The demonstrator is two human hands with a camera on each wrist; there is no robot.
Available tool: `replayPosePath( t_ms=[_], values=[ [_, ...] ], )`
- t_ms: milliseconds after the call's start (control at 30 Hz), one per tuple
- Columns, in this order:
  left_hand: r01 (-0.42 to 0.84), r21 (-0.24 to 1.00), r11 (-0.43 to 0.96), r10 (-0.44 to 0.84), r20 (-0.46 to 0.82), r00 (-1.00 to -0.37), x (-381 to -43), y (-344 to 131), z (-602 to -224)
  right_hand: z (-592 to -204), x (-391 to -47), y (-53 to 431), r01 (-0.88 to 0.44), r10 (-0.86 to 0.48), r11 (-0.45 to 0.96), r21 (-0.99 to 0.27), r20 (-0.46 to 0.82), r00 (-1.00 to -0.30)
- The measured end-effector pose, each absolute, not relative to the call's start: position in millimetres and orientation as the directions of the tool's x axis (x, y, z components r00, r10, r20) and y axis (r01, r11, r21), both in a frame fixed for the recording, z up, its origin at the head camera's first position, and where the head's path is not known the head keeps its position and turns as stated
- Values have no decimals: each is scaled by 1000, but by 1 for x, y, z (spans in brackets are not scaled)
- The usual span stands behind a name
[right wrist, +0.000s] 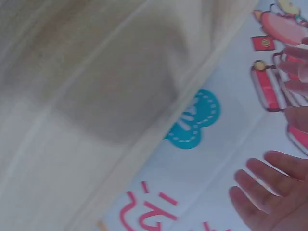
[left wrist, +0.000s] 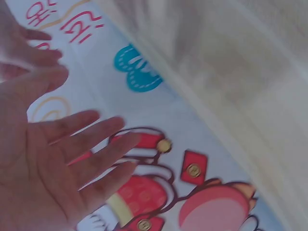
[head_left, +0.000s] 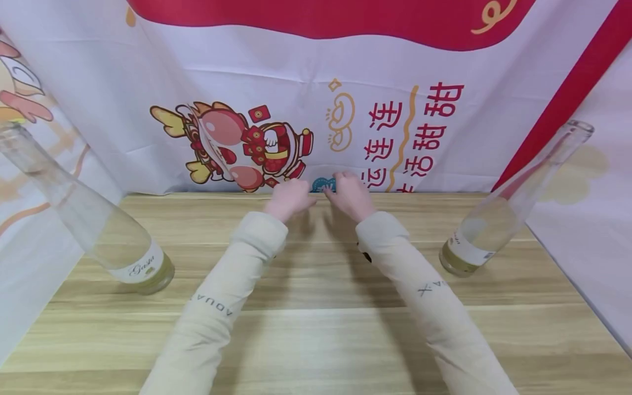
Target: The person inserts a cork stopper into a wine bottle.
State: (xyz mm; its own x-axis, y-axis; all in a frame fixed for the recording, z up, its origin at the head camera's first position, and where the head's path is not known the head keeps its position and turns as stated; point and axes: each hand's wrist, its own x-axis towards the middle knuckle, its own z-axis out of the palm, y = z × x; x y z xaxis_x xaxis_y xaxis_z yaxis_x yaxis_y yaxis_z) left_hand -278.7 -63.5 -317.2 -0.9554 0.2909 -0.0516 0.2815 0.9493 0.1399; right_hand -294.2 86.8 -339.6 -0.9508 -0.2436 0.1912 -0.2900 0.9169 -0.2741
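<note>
White cloth with bright cartoon pictures [head_left: 281,60] hangs behind the pale wood-look table [head_left: 316,329], and both hands reach out close to it. The left hand [head_left: 292,198] and the right hand [head_left: 349,196] are side by side near the far edge, with a blue printed patch [head_left: 322,184] showing in the gap between them. In the wrist views, the fingers are spread and nearly straight, and each palm has nothing in it. It is hard to tell if any fingertip touches the cloth. To do this reach well, the person should keep both hands loose and not push hard, as the cloth could crease. One tall clear glass bottle with a white label [head_left: 94,218] stands on the table, well apart from the left hand, out to its left. Another tall clear glass bottle [head_left: 513,206] stands well out to the right of the right hand. It would be wise to keep the cream sleeves [head_left: 209,334] away from both bottles, since their long necks look easy to knock.
</note>
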Motion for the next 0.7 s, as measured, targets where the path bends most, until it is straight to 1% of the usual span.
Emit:
replayPosePath(
  t_ms=[100, 200, 267, 367, 533, 700],
  values=[
    [294, 153, 943, 311, -100, -945, -272, -71, -308, -331, -289, 85, -293, -270, 922, -251, 123, -955],
    [315, 156, 936, 334, -115, -936, -266, -77, -300, -323, -284, 83, -295, -290, 919, -260, 59, -955],
    [327, 148, 933, 345, -115, -932, -261, -82, -296, -319, -280, 81, -311, -312, 912, -268, 40, -949],
    [342, 147, 928, 360, -122, -925, -252, -89, -288, -316, -274, 76, -362, -358, 895, -261, 64, -931],
    [356, 130, 926, 371, -127, -920, -237, -102, -278, -315, -264, 66, -455, -431, 863, -219, 150, -890],
    [359, 127, 925, 373, -110, -921, -219, -115, -272, -312, -252, 53, -490, -466, 847, -205, 157, -871]
  ],
)
